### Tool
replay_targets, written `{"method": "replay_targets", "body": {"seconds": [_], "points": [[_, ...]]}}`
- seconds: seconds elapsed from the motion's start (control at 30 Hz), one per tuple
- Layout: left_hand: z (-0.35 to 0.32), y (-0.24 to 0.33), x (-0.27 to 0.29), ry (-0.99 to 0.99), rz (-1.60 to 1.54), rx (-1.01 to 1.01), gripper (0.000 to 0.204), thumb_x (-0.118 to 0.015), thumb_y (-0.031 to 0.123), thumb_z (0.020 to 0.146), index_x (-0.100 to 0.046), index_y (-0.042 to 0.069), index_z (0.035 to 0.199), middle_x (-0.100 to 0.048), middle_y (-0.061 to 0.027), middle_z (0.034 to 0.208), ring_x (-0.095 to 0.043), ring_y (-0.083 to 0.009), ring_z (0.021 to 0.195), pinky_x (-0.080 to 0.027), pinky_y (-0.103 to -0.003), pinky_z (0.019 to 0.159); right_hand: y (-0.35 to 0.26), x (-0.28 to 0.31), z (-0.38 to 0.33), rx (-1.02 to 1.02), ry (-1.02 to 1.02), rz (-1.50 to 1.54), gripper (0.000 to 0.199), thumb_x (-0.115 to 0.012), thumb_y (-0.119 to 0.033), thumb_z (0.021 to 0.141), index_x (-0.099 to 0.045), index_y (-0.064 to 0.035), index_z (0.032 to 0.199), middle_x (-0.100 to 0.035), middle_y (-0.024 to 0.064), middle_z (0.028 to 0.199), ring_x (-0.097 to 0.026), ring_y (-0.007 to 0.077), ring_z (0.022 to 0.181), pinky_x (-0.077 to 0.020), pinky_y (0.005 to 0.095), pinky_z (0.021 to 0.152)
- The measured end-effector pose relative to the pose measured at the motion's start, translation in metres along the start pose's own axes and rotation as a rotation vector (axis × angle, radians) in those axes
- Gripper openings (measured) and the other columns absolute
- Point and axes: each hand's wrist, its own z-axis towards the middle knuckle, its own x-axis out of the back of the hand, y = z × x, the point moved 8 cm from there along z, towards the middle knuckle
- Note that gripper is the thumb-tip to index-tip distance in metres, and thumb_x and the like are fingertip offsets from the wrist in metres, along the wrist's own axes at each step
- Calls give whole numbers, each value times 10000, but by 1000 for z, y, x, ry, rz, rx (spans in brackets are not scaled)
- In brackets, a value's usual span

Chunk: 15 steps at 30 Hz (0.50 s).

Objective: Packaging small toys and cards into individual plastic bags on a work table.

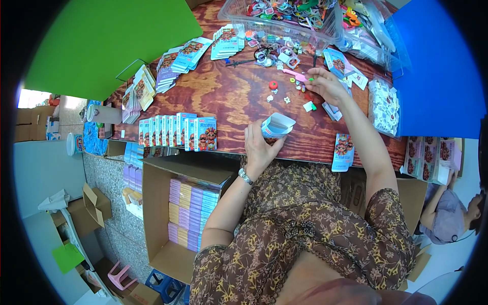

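You see an evenly lit, bright scene; soft light falls on the wooden table (229,96) with only faint shadows under the small things lying on it. Left of the table, a window patch blows out white. Around the table, straight edges bend toward a black fisheye rim. Focus is sharp at the table, softer toward the rim.

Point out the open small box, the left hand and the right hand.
open small box (277,125), head view, on its open top flap.
left hand (258,148), head view, on the back of the hand.
right hand (325,85), head view, on the knuckles.
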Motion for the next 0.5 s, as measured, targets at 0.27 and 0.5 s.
{"method": "replay_targets", "body": {"seconds": [0.27,0.5], "points": [[0,-3,0,-10,-13,21,620,-884,202,698,-536,12,1174,-593,-170,1031,-563,-354,978,-457,-449,845,-40,-10,71,396,297,-1200,388,-697,-307,922,-632,-21,1176,-722,112,1034,-717,225,903,-557,361,791],[2,-6,-3,3,-41,53,652,-882,242,702,-526,9,1197,-596,-170,1029,-563,-363,959,-462,-459,826,-42,-8,74,347,266,-1201,244,-724,-258,890,-684,-35,979,-721,71,832,-702,172,743,-544,328,686]]}}
